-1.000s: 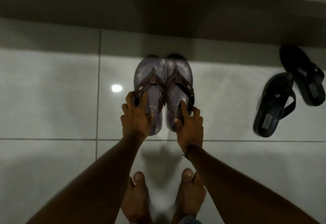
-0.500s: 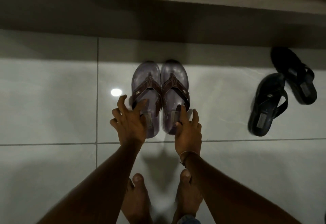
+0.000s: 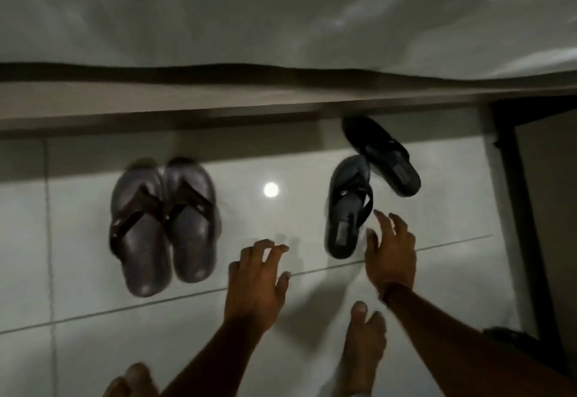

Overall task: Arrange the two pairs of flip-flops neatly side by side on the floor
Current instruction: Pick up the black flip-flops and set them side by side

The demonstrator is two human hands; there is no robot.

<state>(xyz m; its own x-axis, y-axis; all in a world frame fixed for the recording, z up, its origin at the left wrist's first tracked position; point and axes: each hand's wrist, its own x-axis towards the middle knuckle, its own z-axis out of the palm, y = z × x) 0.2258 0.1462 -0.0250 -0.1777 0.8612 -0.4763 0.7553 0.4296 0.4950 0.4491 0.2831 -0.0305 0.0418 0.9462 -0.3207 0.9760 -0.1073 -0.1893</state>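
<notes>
— Flip-flops, location? Brown pair (image 3: pixel 164 228) together mid-floor (image 3: pixel 78 271), near the wall's base; black pair (image 3: pixel 368 190) askew, toward its right edge.
— Hands? Left hand (image 3: pixel 256 284) and right hand (image 3: pixel 392 256) spread, empty, above glossy tiles.

Both forearms are bare, with no sleeves in view. The right hand (image 3: pixel 392 256) has a thin band at the wrist, while the left hand (image 3: pixel 256 281) wears nothing. Both feet are bare too, toes showing, blurred.
</notes>
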